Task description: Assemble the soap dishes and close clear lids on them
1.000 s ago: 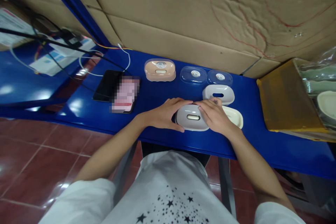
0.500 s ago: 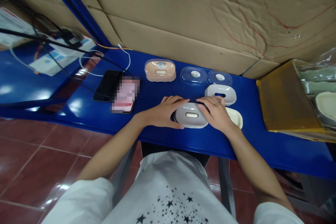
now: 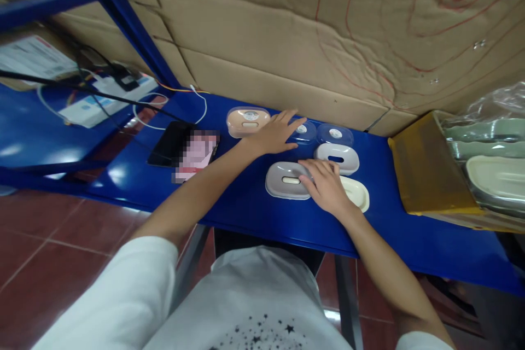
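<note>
head view: spreads the left hand (image 3: 275, 133) wide over or near the left clear lid (image 3: 309, 134), beside the peach box (image 3: 238, 124); cannot tell of any contact with either. rests the right hand (image 3: 325, 181), with loosely bent fingers and thumb apart, on the right end of the grey box (image 3: 276, 180), flat on the blue table (image 3: 246, 213). shows just beyond it the white box (image 3: 350, 159), farther back the right clear lid (image 3: 346, 136), and beside the right wrist the cream tray (image 3: 360, 195)
</note>
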A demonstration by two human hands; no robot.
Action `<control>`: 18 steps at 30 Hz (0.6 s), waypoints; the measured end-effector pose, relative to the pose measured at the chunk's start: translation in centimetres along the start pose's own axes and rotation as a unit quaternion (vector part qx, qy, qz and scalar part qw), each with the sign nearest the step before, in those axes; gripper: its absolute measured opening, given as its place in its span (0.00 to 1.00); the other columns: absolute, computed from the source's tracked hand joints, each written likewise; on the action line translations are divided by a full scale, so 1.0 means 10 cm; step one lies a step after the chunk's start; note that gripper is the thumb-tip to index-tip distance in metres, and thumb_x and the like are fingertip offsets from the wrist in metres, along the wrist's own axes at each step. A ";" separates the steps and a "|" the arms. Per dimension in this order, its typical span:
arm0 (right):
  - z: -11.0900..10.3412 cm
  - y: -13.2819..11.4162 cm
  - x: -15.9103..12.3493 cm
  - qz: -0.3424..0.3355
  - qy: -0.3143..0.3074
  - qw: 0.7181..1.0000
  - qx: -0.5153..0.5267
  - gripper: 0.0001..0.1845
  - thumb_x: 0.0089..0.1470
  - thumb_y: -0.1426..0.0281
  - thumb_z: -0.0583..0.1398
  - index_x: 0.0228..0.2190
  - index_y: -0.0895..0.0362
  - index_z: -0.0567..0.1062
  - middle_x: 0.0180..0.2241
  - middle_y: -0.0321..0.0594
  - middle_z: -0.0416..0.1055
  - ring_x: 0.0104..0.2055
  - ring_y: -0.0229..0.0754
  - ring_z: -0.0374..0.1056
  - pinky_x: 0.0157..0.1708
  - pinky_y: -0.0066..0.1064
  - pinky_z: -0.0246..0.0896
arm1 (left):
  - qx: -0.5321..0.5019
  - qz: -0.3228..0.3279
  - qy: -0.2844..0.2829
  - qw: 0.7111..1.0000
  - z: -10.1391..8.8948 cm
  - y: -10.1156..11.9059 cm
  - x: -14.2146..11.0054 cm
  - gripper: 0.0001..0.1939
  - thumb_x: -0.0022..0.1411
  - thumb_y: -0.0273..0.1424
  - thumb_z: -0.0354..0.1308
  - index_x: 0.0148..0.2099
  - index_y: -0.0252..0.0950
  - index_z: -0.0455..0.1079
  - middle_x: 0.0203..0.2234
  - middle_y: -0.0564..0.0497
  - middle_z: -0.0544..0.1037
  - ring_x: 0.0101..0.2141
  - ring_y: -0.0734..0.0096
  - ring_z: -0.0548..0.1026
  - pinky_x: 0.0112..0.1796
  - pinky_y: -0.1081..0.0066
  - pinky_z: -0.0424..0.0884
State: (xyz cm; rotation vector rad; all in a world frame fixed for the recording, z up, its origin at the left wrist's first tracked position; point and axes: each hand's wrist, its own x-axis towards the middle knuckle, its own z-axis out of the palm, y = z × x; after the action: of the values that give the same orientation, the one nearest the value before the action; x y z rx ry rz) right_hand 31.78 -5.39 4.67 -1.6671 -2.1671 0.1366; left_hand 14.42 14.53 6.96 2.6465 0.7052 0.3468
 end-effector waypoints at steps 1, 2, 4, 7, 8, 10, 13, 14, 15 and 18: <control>0.00 0.01 0.00 0.005 0.004 1.000 -0.006 0.25 0.77 0.56 0.47 0.63 0.54 0.72 0.62 0.51 0.77 0.65 0.56 0.68 0.64 0.52 0.48 | 0.016 -0.015 -0.012 1.000 0.01 -0.04 0.14 0.47 0.65 0.41 0.67 0.78 0.33 0.52 0.78 0.30 0.48 0.77 0.36 0.46 0.72 0.41 0.47; 0.00 0.02 0.00 0.010 0.007 1.000 -0.012 0.26 0.77 0.56 0.47 0.63 0.54 0.72 0.62 0.51 0.76 0.65 0.57 0.68 0.64 0.53 0.48 | 0.022 -0.035 -0.025 0.999 0.02 -0.07 0.26 0.50 0.62 0.41 0.70 0.78 0.33 0.52 0.78 0.29 0.48 0.77 0.35 0.46 0.71 0.40 0.47; -0.04 0.05 0.00 0.017 0.007 1.000 -0.023 0.26 0.77 0.55 0.47 0.63 0.55 0.72 0.62 0.53 0.76 0.64 0.58 0.68 0.65 0.56 0.48 | 0.018 -0.066 -0.049 0.996 0.02 -0.10 0.43 0.53 0.58 0.43 0.73 0.78 0.33 0.53 0.76 0.29 0.55 0.75 0.34 0.53 0.70 0.40 0.52; -0.14 0.09 -0.02 -0.006 -0.023 0.999 -0.025 0.29 0.76 0.53 0.49 0.67 0.54 0.69 0.64 0.54 0.74 0.67 0.59 0.67 0.68 0.60 0.45 | 0.010 -0.078 -0.062 0.995 0.00 -0.10 0.49 0.51 0.57 0.46 0.73 0.75 0.34 0.58 0.69 0.30 0.67 0.69 0.35 0.66 0.66 0.41 0.61; -0.17 0.11 -0.04 -0.019 -0.038 0.999 -0.021 0.31 0.75 0.51 0.50 0.69 0.54 0.66 0.65 0.55 0.73 0.68 0.60 0.66 0.69 0.62 0.43 | 0.010 -0.079 -0.058 0.995 -0.01 -0.08 0.46 0.50 0.58 0.47 0.72 0.75 0.33 0.59 0.68 0.30 0.68 0.67 0.36 0.68 0.65 0.42 0.62; -0.22 0.13 -0.07 -0.040 -0.066 0.997 -0.013 0.40 0.70 0.45 0.56 0.73 0.53 0.59 0.66 0.57 0.71 0.70 0.62 0.64 0.72 0.66 0.39 | 0.011 -0.077 -0.045 0.996 -0.04 -0.02 0.32 0.48 0.61 0.50 0.70 0.75 0.33 0.59 0.69 0.32 0.68 0.68 0.38 0.67 0.65 0.45 0.63; -0.25 0.14 -0.12 -0.045 -0.084 0.995 -0.011 0.54 0.63 0.41 0.63 0.75 0.55 0.51 0.67 0.61 0.69 0.72 0.64 0.62 0.73 0.69 0.37 | 0.007 -0.044 -0.020 0.999 -0.10 0.10 -0.04 0.47 0.65 0.51 0.67 0.76 0.35 0.55 0.70 0.35 0.67 0.69 0.41 0.65 0.67 0.48 0.62; -0.26 0.14 -0.13 -0.044 -0.085 0.995 -0.011 0.55 0.62 0.42 0.64 0.76 0.55 0.50 0.67 0.62 0.69 0.72 0.65 0.62 0.73 0.70 0.37 | 0.003 -0.033 -0.009 0.999 -0.13 0.15 -0.19 0.47 0.65 0.51 0.67 0.76 0.36 0.55 0.70 0.35 0.67 0.69 0.41 0.66 0.67 0.48 0.62; -0.26 0.15 -0.13 -0.041 -0.083 0.996 -0.012 0.55 0.62 0.43 0.65 0.76 0.54 0.50 0.67 0.62 0.69 0.71 0.65 0.63 0.73 0.71 0.37 | -0.002 -0.027 0.002 1.000 -0.15 0.21 -0.33 0.47 0.65 0.51 0.68 0.76 0.36 0.56 0.70 0.36 0.68 0.68 0.41 0.67 0.66 0.48 0.63; -0.28 0.19 -0.14 -0.031 -0.065 0.997 -0.013 0.52 0.62 0.43 0.65 0.74 0.53 0.55 0.68 0.60 0.69 0.71 0.67 0.63 0.72 0.71 0.40 | -0.017 -0.011 0.020 1.000 -0.17 0.38 -0.73 0.45 0.65 0.53 0.68 0.74 0.40 0.58 0.69 0.37 0.68 0.68 0.43 0.68 0.67 0.48 0.63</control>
State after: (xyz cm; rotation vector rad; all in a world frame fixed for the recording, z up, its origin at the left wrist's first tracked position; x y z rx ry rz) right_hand 34.79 -6.65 6.33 -1.6451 -2.3230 0.2041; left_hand 9.34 8.20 9.05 2.6040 0.7346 0.4033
